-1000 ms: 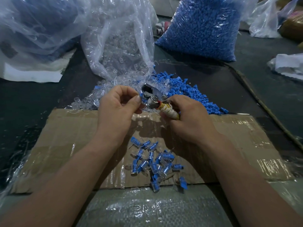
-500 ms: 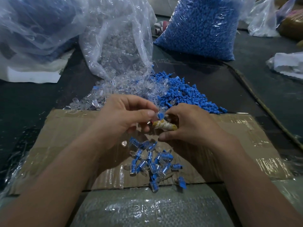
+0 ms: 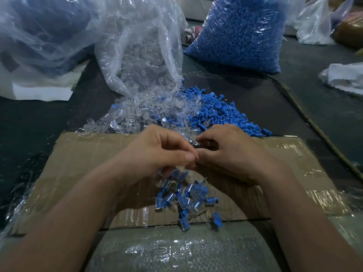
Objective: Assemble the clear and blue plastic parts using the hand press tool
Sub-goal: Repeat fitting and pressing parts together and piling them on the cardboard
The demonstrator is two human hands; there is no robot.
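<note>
My left hand (image 3: 163,152) and my right hand (image 3: 229,152) meet over the taped cardboard sheet (image 3: 82,161). The right hand's fingers curl round the small metal hand press tool (image 3: 193,143), mostly hidden in the palm. The left hand pinches a small part against the tool; the part itself is hidden by the thumb. Below the hands lies a heap of assembled clear-and-blue pieces (image 3: 186,199). Beyond the hands spread loose clear parts (image 3: 137,112) and loose blue parts (image 3: 222,112).
An open clear bag of clear parts (image 3: 141,48) stands behind the pile. A full bag of blue parts (image 3: 241,32) sits at the back right. More plastic bags (image 3: 39,32) are at the far left, and a cord (image 3: 306,114) runs along the right.
Both hands have come down from over the loose piles toward the cardboard. The tool, plainly visible a second ago, is now mostly covered by the right hand.
</note>
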